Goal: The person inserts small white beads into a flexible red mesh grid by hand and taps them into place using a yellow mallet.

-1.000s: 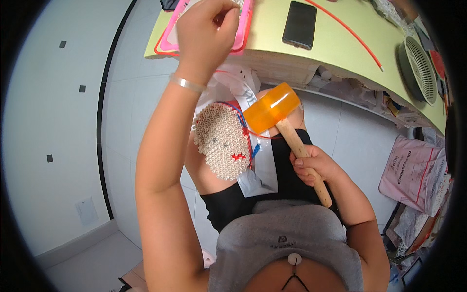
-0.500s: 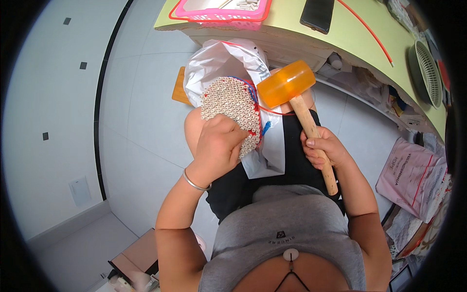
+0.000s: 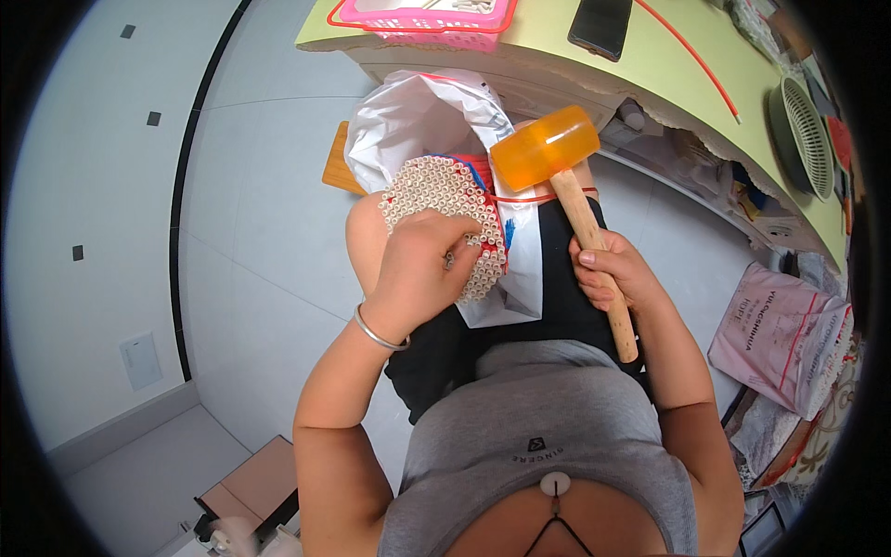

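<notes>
L fingers (image 3: 457, 226) moved pink bskt (image 3: 445, 38) to tube bundle (image 3: 432, 186), R fingers (image 3: 594, 278) grip mallet (image 3: 546, 148).

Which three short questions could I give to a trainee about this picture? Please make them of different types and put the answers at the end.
1. Which hand grips the wooden handle of the amber mallet?
2. True or false: the black phone lies on the yellow-green tabletop.
3. Over which thing are the fingers of the left hand?
A) the pink basket
B) the cluster of small pale tubes
C) the round strainer

Key:
1. The right hand.
2. True.
3. B.
</notes>
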Available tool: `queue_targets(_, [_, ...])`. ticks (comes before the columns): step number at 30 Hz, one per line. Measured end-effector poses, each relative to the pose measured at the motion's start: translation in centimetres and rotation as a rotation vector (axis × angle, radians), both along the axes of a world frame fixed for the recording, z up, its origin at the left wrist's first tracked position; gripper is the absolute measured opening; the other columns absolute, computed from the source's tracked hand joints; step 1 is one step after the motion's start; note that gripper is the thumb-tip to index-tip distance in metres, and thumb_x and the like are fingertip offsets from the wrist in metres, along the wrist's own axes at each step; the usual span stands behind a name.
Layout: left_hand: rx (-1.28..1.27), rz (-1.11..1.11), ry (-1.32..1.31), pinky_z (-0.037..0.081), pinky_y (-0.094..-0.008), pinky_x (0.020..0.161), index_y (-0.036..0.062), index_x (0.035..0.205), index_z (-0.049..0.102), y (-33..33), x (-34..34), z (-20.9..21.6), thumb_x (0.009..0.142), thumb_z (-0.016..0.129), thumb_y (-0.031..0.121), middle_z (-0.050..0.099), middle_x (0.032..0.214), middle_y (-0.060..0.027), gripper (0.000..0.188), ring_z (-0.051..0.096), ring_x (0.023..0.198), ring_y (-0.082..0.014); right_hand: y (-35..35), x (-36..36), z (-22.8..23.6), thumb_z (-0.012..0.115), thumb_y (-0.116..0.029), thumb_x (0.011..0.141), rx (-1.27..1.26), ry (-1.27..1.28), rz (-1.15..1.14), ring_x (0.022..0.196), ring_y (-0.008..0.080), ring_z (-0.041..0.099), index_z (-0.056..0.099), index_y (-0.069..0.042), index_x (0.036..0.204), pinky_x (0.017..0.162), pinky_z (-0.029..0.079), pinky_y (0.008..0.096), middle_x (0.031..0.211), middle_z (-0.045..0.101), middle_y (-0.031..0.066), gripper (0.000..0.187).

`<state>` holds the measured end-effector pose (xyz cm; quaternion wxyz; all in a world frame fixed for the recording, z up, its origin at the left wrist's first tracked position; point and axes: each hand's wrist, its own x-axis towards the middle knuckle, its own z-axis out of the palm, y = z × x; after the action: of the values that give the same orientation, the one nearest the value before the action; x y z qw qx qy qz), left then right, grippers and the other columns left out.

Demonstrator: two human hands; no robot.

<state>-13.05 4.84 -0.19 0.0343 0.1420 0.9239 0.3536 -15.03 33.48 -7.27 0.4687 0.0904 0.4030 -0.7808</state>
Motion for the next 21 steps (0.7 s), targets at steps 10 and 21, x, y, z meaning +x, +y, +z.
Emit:
queue_targets(10, [-0.052, 0.092, 0.254, 0.049, -0.0341, 0.072, 0.0027, 0.087, 0.067, -0.8, -2.6, 2.0, 0.078, 0.069, 0.002, 0.065, 0.080, -0.0100, 0.009, 0.062, 0.077, -0.0260, 0.3, -0.2, -0.4, 0.064, -0.016, 0.091, -0.031, -0.021, 0.005, 0.038, 0.0090, 0.044, 0.052, -0.005, 0.096, 0.033, 0.039, 0.0241, 0.060, 0.049, 0.0017, 0.017])
queue_targets(21, [-0.034, 0.008, 0.211, 0.049, -0.0353, 0.072, 0.0029, 0.083, 0.067, 0.2, -2.0, 1.2, 0.076, 0.072, 0.004, 0.065, 0.079, -0.0107, 0.009, 0.061, 0.075, -0.0291, 0.6, -0.2, -0.7, 0.063, -0.014, 0.091, -0.083, -0.046, 0.003, 0.039, 0.0091, 0.044, 0.053, -0.005, 0.099, 0.034, 0.040, 0.0241, 0.061, 0.049, 0.0022, 0.016])
